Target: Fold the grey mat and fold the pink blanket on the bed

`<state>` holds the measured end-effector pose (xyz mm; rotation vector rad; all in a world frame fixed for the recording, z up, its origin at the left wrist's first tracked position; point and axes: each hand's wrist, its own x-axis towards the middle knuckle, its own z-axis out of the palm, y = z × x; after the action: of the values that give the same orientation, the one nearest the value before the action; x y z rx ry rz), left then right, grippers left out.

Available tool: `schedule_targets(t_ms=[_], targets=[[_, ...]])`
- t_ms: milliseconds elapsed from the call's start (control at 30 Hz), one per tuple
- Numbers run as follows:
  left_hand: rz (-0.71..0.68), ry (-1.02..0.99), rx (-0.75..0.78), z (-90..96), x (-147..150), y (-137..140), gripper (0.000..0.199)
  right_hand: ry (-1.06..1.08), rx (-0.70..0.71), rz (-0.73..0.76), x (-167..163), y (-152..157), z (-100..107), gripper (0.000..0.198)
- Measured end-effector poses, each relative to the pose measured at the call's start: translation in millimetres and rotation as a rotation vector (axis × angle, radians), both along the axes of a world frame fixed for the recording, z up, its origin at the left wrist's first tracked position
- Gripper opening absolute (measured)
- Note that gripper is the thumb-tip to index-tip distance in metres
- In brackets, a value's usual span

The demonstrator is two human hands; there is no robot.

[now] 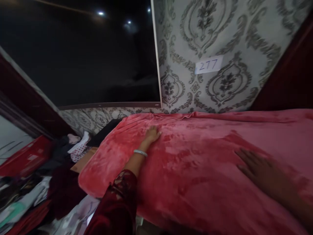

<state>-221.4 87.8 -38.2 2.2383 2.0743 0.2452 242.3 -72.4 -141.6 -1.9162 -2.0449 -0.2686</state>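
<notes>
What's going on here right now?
A person has both bare hands at a red blanket spread out below a patterned wall. The left hand lies on its far left part, near a large dark screen. The right hand is palm down over the right part; whether it presses is hard to tell. Jumbled fabrics lie left of the blanket.

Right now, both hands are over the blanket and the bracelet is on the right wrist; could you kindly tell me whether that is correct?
Not quite: the head view shows the bracelet at the wrist of the left hand, not the right hand. Both hands are indeed over the blanket.
</notes>
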Motion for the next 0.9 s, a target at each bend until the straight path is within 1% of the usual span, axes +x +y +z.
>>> schedule_targets(t_ms=[67, 133, 200, 333, 400, 500, 600, 667, 700, 800, 833, 900], targets=[[-0.027, -0.004, -0.026, -6.9, 32, 7, 0.061, 0.01, -0.025, 0.035, -2, -1, 2, 0.076], [-0.005, 0.017, -0.024, -12.9, 49, 10, 0.061, 0.02, -0.026, 0.046, -1, -2, 1, 0.073], [0.027, 0.048, -0.016, -17.1, 56, 9, 0.062, 0.017, -0.016, 0.055, 1, -1, 0, 0.071], [0.041, 0.073, 0.002, -18.5, 53, 7, 0.062, -0.015, -0.033, 0.114, 7, 12, 4, 0.067], [0.044, 0.081, 0.022, -17.7, 51, 9, 0.061, -0.011, -0.055, 0.108, 12, 27, 11, 0.064], [0.011, 0.083, 0.12, -17.9, 48, 11, 0.055, 0.002, -0.125, 0.091, 21, 58, 25, 0.062], [-0.143, 0.064, 0.208, -20.2, 44, 16, 0.047, 0.003, -0.173, 0.069, 31, 91, 36, 0.061], [-0.234, 0.048, 0.196, -22.0, 42, 19, 0.046, 0.007, -0.172, 0.037, 35, 111, 40, 0.061], [-0.251, 0.045, 0.183, -22.7, 42, 20, 0.046, 0.011, -0.167, 0.016, 36, 121, 41, 0.061], [-0.204, 0.065, 0.17, -23.5, 43, 21, 0.046, 0.049, -0.139, -0.051, 34, 150, 43, 0.06], [-0.173, 0.082, 0.174, -23.3, 44, 19, 0.046, 0.077, -0.099, -0.063, 31, 160, 43, 0.06], [-0.101, 0.121, 0.188, -22.9, 47, 16, 0.047, 0.155, 0.054, -0.056, 24, 180, 44, 0.061]])
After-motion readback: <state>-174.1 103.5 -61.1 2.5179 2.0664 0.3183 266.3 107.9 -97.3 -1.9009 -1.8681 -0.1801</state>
